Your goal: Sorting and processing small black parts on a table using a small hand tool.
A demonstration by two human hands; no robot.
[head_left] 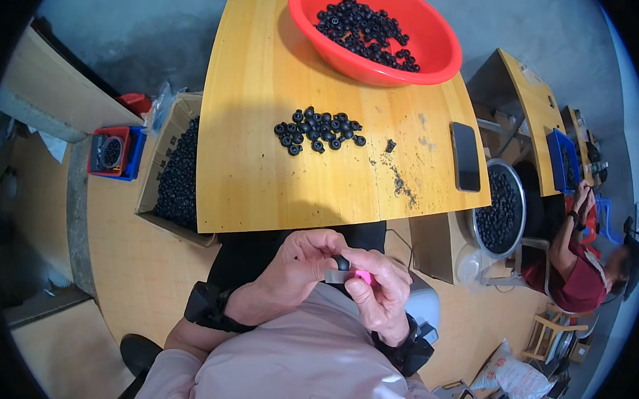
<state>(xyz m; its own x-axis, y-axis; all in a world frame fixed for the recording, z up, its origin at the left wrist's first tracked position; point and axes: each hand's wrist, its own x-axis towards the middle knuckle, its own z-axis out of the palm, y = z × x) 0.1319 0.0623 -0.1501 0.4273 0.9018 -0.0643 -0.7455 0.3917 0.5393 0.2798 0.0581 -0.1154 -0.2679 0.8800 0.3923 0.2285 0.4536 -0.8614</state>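
Close to my body, just below the table's near edge, my two hands meet. My left hand (293, 268) is closed, pinching a small round black part (341, 263) between thumb and fingers. In my right hand (381, 288) is a small knife with a flat metal blade (336, 277) and a pink handle (364, 276). The blade lies right by the black part; whether it touches cannot be told. A loose pile of similar black parts (319, 129) is on the wooden table (262, 189), each rounded with a hollow end.
At the table's far side stands a red basin (377, 72) of black parts. A phone (466, 156) lies at the right, near black scraps (403, 186). A cardboard box (149, 190) and a metal bowl (521, 210) hold more parts. Another person (576, 274) sits far right.
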